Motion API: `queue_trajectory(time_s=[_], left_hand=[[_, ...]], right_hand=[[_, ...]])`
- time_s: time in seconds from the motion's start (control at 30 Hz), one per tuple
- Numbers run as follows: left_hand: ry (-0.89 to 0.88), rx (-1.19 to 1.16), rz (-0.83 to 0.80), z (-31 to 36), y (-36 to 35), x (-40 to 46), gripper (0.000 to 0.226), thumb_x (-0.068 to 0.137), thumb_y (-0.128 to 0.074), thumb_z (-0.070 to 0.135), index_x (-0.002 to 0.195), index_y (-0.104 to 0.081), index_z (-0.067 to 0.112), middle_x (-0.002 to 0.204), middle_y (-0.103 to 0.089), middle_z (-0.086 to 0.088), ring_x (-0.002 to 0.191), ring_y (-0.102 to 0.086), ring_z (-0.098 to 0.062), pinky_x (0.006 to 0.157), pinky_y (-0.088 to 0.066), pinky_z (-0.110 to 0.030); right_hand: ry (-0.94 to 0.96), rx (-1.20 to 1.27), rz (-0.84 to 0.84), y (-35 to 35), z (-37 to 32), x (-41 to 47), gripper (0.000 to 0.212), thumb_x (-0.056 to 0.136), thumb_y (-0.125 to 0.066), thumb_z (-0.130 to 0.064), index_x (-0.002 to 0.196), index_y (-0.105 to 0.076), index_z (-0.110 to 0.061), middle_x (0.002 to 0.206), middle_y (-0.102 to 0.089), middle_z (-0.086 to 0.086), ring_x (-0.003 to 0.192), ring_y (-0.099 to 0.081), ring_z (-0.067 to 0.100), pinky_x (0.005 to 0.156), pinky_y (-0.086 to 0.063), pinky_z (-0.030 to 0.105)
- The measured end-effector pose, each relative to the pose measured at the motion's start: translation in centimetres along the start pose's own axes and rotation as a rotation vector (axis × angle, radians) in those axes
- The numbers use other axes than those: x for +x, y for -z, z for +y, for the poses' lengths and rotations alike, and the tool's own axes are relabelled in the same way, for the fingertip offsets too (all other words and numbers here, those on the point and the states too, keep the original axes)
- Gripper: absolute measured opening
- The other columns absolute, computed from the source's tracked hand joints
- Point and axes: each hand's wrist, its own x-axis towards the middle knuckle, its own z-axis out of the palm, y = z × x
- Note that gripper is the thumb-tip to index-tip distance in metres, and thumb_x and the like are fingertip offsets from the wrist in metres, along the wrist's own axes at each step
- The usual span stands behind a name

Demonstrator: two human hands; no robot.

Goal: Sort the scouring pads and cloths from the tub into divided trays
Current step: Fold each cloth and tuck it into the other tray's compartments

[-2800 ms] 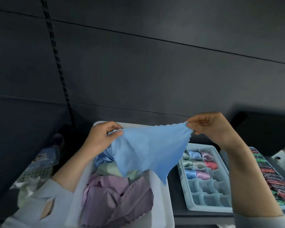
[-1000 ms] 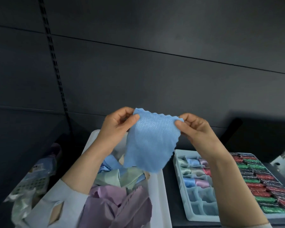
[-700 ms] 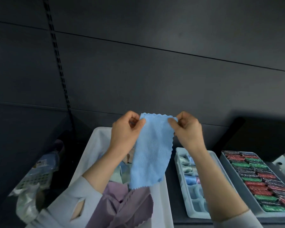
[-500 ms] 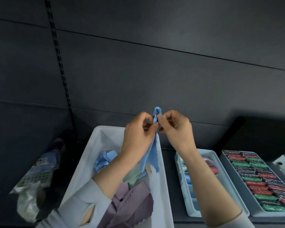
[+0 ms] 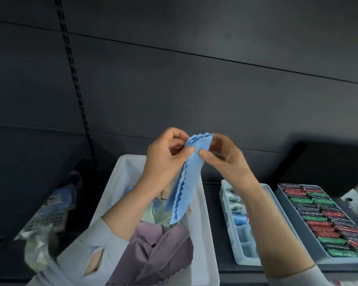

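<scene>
Left hand [image 5: 163, 162] and right hand [image 5: 225, 159] both pinch the top of a folded blue cloth [image 5: 186, 182], thumbs and fingers clamped on it. Cloth hangs as a narrow strip, long axis running 1 o'clock to 7 o'clock, zigzag edges stacked on its left side, lower tip just above the white tub [image 5: 205, 223]. Purple cloths [image 5: 153, 254] fill the tub's near end. Divided tray [image 5: 232, 234] at 4 o'clock; tray of scouring pads [image 5: 329, 223] beyond it.

Tub [image 5: 205, 234] left; cloth tray [image 5: 232, 240] just right; pad tray [image 5: 293, 215] rightmost; bags [image 5: 48, 219] far left.
</scene>
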Motion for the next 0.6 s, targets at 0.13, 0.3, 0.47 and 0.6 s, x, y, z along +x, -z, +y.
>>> queue_trajectory(time_s=[0.13,0.3,0.47,0.6], left_hand=[[0.041,-0.162,-0.077,0.5,0.5,0.2,0.027,0.081,-0.076,0.011,0.102,-0.061,0.022,0.096,-0.074,0.001,0.089,-0.071,-0.015,0.079,-0.056,-0.029],[0.313,-0.072,-0.331,-2.6,0.8,-1.4,0.040,0.075,-0.080,0.032,0.108,-0.066,0.016,0.103,-0.074,0.001,0.097,-0.070,-0.018,0.083,-0.058,-0.038],[0.494,-0.230,-0.227,-4.2,-0.1,-3.4,0.019,0.083,-0.073,0.008,0.102,-0.070,0.005,0.097,-0.076,-0.005,0.086,-0.073,-0.019,0.069,-0.057,-0.026],[0.560,-0.259,-0.142,-4.5,-0.4,-3.1,0.018,0.086,-0.071,0.009,0.104,-0.070,0.008,0.097,-0.076,-0.006,0.087,-0.073,-0.019,0.066,-0.055,-0.024]], right_hand=[[-0.034,0.077,-0.098,-0.7,0.4,-0.2,0.016,0.088,-0.068,-0.007,0.103,-0.072,-0.006,0.100,-0.076,0.006,0.092,-0.071,0.016,0.085,-0.055,0.027],[-0.066,0.149,-0.005,-0.8,-0.6,-0.1,0.021,0.090,-0.067,-0.013,0.103,-0.070,0.003,0.097,-0.075,0.016,0.087,-0.072,0.028,0.082,-0.059,0.042],[-0.309,0.051,0.032,-0.3,0.1,0.2,0.043,0.091,-0.064,-0.041,0.102,-0.069,0.000,0.094,-0.075,0.012,0.089,-0.073,0.026,0.082,-0.060,0.042],[-0.498,0.064,-0.137,-0.9,2.9,-1.0,0.038,0.093,-0.062,-0.039,0.106,-0.070,-0.004,0.101,-0.074,0.014,0.093,-0.072,0.025,0.080,-0.058,0.033]])
